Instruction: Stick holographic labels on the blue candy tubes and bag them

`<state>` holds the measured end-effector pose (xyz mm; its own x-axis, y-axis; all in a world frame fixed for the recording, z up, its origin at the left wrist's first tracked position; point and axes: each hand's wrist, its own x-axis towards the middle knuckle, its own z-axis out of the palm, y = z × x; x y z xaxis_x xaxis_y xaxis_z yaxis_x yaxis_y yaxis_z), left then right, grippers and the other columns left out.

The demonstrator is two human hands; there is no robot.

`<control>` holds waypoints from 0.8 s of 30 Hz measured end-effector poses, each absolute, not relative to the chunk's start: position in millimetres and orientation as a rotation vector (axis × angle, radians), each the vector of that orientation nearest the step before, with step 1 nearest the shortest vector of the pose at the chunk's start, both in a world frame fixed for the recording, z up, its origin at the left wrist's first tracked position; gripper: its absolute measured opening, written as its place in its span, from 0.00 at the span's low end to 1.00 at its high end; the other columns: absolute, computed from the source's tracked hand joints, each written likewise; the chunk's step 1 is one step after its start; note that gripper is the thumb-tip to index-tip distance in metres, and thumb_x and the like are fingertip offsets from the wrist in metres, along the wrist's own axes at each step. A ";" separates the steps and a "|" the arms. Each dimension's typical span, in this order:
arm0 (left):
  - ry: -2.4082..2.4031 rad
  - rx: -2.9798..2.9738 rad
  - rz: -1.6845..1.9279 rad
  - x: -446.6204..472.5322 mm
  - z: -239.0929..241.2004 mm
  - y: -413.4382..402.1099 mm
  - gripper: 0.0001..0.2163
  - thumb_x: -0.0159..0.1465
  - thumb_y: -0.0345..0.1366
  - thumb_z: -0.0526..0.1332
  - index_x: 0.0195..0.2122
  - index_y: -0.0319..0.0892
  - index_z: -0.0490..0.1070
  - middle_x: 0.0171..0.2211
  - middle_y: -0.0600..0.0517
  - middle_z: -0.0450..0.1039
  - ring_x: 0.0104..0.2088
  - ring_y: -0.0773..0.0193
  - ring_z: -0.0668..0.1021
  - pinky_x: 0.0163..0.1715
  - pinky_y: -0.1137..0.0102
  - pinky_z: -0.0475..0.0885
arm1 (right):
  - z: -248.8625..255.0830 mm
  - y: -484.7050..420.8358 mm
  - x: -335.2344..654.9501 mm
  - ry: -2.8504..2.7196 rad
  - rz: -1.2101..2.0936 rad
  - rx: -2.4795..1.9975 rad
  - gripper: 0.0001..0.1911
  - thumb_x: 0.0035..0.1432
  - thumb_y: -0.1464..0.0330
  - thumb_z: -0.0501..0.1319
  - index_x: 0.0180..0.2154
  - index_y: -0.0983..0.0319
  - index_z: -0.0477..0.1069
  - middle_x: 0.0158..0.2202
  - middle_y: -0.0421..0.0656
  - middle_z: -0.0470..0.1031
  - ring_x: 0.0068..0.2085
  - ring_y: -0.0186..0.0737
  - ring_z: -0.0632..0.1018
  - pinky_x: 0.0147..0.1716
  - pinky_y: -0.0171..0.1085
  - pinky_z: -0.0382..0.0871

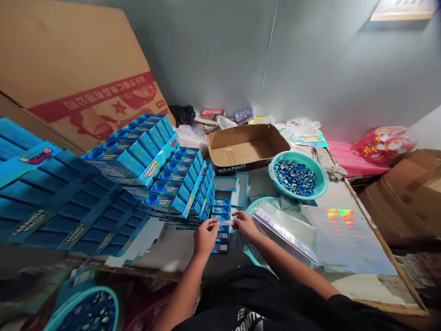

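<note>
A small shiny, pale sticker strip (pixel 226 223) is stretched between my two hands. The fingertips of my left hand (pixel 206 237) pinch its left end, while those of my right hand (pixel 245 225) pinch the right end. Directly beneath lies a column of small blue candy boxes (pixel 221 210) with round blue windows, partly covered by my fingers. I cannot tell whether the strip touches a box. Empty blue-edged trays (pixel 240 191) lie just beyond, and a clear plastic bag with a stack of white sheets (pixel 285 232) sits by my right forearm.
Tall stacks of blue display boxes (pixel 138 151) rise on the left before a large carton (pixel 69 59). At the back is an open cardboard box (pixel 220 149). A turquoise basin (pixel 324 181) holds blue wrapped pieces. A holographic sheet (pixel 354 248) covers the table's right side.
</note>
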<state>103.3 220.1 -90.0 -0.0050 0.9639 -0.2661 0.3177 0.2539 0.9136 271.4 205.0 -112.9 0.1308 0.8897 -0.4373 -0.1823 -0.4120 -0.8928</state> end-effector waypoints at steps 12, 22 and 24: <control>1.154 0.743 1.096 91.8 -7.2 178.8 0.25 0.56 0.47 0.65 0.49 0.35 0.73 0.31 0.47 0.80 0.30 0.65 0.77 0.35 0.70 0.71 | -13.1 161.4 301.8 -0.829 1.593 -1.088 0.23 0.58 0.51 0.59 0.45 0.62 0.70 0.30 0.43 0.79 0.36 0.46 0.81 0.47 0.47 0.69; 1.453 1.688 0.890 77.0 17.2 115.1 0.21 0.70 0.46 0.50 0.58 0.44 0.71 0.38 0.44 0.79 0.48 0.53 0.76 0.53 0.62 0.66 | -11.3 149.5 307.5 -1.925 0.872 -1.521 0.29 0.63 0.47 0.51 0.54 0.57 0.74 0.53 0.53 0.77 0.52 0.57 0.78 0.52 0.51 0.71; 1.520 1.678 0.845 73.7 22.2 101.5 0.25 0.70 0.50 0.46 0.61 0.46 0.67 0.45 0.41 0.75 0.48 0.53 0.76 0.51 0.62 0.67 | -23.8 161.5 298.9 -2.000 0.894 -1.271 0.27 0.58 0.47 0.58 0.52 0.55 0.76 0.54 0.51 0.77 0.54 0.56 0.78 0.52 0.48 0.74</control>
